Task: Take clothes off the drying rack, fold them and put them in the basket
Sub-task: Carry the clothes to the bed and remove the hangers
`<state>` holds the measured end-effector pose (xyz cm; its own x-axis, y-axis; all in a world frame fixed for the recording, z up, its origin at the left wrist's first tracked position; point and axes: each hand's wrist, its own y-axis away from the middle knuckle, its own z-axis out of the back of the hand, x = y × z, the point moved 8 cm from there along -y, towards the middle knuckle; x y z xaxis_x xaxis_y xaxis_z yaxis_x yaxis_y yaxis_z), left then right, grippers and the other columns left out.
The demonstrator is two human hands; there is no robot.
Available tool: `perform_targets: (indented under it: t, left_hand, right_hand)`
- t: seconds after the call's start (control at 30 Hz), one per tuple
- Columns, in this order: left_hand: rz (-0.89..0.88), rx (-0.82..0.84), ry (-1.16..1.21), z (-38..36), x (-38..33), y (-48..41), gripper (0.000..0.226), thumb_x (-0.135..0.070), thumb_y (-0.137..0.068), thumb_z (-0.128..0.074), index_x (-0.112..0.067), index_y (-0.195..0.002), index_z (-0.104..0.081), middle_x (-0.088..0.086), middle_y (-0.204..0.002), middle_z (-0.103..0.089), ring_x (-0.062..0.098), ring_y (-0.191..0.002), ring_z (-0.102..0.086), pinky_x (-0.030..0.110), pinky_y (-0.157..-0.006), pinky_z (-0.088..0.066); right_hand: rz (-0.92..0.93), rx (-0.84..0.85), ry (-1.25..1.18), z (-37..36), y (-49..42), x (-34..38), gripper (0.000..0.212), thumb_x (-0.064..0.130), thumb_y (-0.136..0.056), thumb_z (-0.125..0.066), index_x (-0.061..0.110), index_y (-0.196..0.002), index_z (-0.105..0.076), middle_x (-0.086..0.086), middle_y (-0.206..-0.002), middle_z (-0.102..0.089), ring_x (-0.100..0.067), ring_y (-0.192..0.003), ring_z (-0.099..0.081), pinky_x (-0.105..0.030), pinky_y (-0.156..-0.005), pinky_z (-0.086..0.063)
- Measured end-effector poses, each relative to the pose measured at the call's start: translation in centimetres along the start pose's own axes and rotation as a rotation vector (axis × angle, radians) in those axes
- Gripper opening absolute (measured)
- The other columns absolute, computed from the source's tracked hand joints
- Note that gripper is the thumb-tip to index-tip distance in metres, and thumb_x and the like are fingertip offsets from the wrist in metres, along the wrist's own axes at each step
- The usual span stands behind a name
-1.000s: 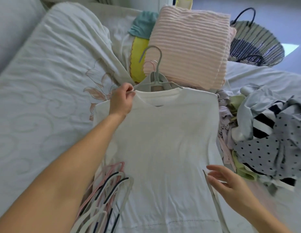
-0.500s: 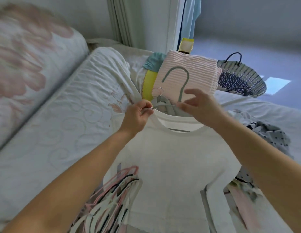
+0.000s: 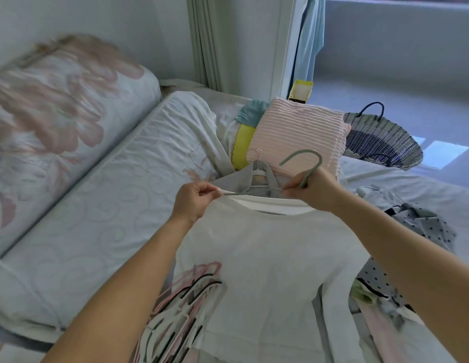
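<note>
A white T-shirt (image 3: 264, 260) lies spread on the bed in front of me, its collar lifted. My left hand (image 3: 194, 201) pinches the left side of the collar. My right hand (image 3: 313, 191) grips the neck of a grey-green hanger (image 3: 304, 158), whose hook stands above the collar and whose arm shows inside the neck opening. A dark woven basket (image 3: 382, 142) with handles stands on the floor beyond the bed, at the right.
A heap of pink, white and black hangers (image 3: 186, 305) lies by my left forearm. Folded pink ribbed cloth (image 3: 301, 134) and a yellow-and-teal item sit behind the shirt. Unfolded clothes, one polka-dotted (image 3: 422, 231), pile at the right. Pillows (image 3: 57, 121) lie left.
My right hand rose from the shirt's hem to the collar and took hold of the hanger, which has slid up out of the neck. The view tilted up.
</note>
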<state>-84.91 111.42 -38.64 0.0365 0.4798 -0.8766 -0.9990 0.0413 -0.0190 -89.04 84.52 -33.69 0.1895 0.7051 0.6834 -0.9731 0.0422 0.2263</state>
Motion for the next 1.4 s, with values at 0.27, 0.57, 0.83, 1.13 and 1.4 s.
perform_targets:
  t: [0.27,0.57,0.83,1.13,1.4]
  left_hand:
    - [0.102,-0.091,0.101,1.3,3.2,0.0,0.01,-0.005,-0.079,-0.074,-0.012,-0.086,-0.072,-0.026,-0.058,-0.064,-0.011,-0.06,-0.059,0.005,-0.066,-0.046]
    - [0.153,0.021,0.004,-1.2,5.3,1.4,0.024,-0.005,-0.081,-0.072,-0.025,-0.069,-0.067,-0.009,-0.07,-0.067,0.013,-0.071,-0.061,0.023,-0.071,-0.05]
    - [0.095,0.108,-0.043,-7.4,1.2,2.0,0.005,-0.017,-0.083,-0.072,-0.02,-0.079,-0.072,-0.013,-0.07,-0.066,0.012,-0.071,-0.063,0.025,-0.07,-0.05]
    - [0.028,0.02,-0.097,-6.1,0.5,2.5,0.008,-0.022,-0.087,-0.069,-0.015,-0.084,-0.07,-0.012,-0.071,-0.062,0.01,-0.071,-0.06,0.014,-0.063,-0.046]
    - [-0.581,-0.312,-0.131,-0.4,-7.6,8.8,0.02,-0.026,-0.089,-0.059,-0.011,-0.099,-0.067,-0.01,-0.106,-0.055,0.004,-0.102,-0.05,0.015,-0.095,-0.037]
  right_hand:
    - [-0.087,-0.123,-0.134,1.9,2.5,-5.2,0.011,0.018,-0.078,-0.078,0.028,-0.079,-0.074,0.015,-0.076,-0.066,-0.01,-0.078,-0.058,-0.023,-0.071,-0.045]
    - [-0.132,-0.144,-0.713,1.6,3.1,-3.2,0.011,-0.002,-0.081,-0.069,0.001,-0.092,-0.071,-0.01,-0.079,-0.066,-0.009,-0.064,-0.059,-0.008,-0.058,-0.047]
    - [0.032,-0.246,-0.766,0.0,1.6,2.1,0.025,-0.008,-0.081,-0.067,0.006,-0.101,-0.07,0.015,-0.055,-0.066,0.004,-0.055,-0.059,-0.009,-0.06,-0.046]
    - [0.224,-0.255,-0.882,3.0,0.2,7.6,0.029,-0.01,-0.082,-0.066,0.003,-0.108,-0.066,0.002,-0.07,-0.07,-0.007,-0.059,-0.063,-0.02,-0.066,-0.057]
    - [0.068,-0.051,-0.347,-2.1,0.9,2.2,0.021,0.003,-0.08,-0.073,0.024,-0.076,-0.072,0.011,-0.062,-0.067,-0.002,-0.054,-0.059,-0.022,-0.067,-0.055]
